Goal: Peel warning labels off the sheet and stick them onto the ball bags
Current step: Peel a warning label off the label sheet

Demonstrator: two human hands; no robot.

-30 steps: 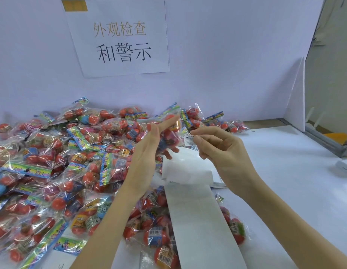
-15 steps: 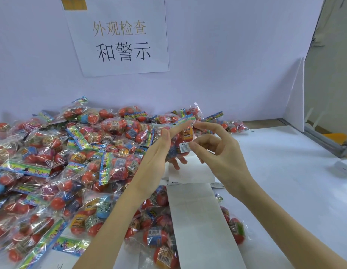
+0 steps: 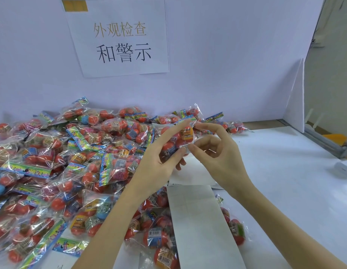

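My left hand (image 3: 159, 158) grips the bag (image 3: 176, 140) above the bench (image 3: 285, 171); my right hand (image 3: 213, 156) pinches the label (image 3: 185, 146) onto it. I should smooth it flat, avoiding creases.
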